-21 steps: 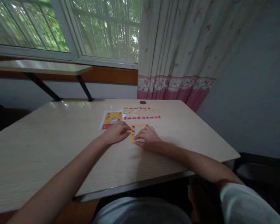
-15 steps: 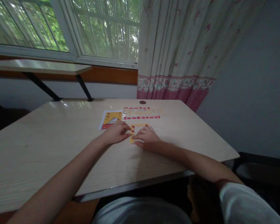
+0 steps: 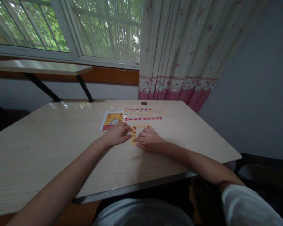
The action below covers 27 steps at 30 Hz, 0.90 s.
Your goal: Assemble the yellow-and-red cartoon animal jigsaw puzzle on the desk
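A partly joined border of yellow jigsaw puzzle pieces (image 3: 133, 141) lies flat on the table, forming a left column and a top row. My left hand (image 3: 119, 133) rests at the column's left side, its thumb and fingers apart and touching the edge. From the right, my right hand (image 3: 149, 139) lies low over the border with fingers stretched onto the left column; it covers part of the border. Whether a loose piece sits under those fingertips cannot be seen. Just beyond my left hand is a picture sheet (image 3: 115, 117) with a white animal on yellow and red.
Behind the border, loose puzzle pieces lie in rows, including a red row (image 3: 143, 119) and yellowish ones. The wooden table (image 3: 49, 157) has a round dark cap (image 3: 144, 103) near its back edge. A raised shelf (image 3: 42, 67) stands at back left, a curtain (image 3: 176, 62) behind.
The fingers of my right hand have shifted slightly on the left column. My left hand and the pieces look the same.
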Tool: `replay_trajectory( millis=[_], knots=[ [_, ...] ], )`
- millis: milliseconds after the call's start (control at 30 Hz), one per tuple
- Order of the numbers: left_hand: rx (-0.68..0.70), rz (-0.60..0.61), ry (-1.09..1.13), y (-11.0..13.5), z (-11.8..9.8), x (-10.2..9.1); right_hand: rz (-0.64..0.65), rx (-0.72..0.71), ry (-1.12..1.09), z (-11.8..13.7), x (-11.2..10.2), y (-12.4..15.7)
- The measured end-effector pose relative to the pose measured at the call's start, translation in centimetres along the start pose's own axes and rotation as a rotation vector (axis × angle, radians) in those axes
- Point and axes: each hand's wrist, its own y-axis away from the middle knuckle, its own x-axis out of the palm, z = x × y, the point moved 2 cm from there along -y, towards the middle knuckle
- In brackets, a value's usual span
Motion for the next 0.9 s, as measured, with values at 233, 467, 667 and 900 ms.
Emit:
replay_trajectory(
  millis=[233, 467, 667, 900],
  knots=[
    [0.079, -0.011, 0.016, 0.2, -0.5, -0.3, 0.041, 0.112, -0.051, -6.1, -2.5, 2.4],
    [0.120, 0.065, -0.009, 0.1, -1.0, 0.1, 0.166, 0.161, -0.139, -8.3, -1.4, 3.1],
    [0.111, 0.057, 0.002, 0.1, -0.6, 0.4, 0.165, 0.185, -0.146, -8.7, -0.8, 2.9],
    [0.129, 0.051, -0.005, -0.2, -0.1, 1.0, 0.153, 0.217, -0.142, -9.6, -0.6, 3.0]
  ],
)
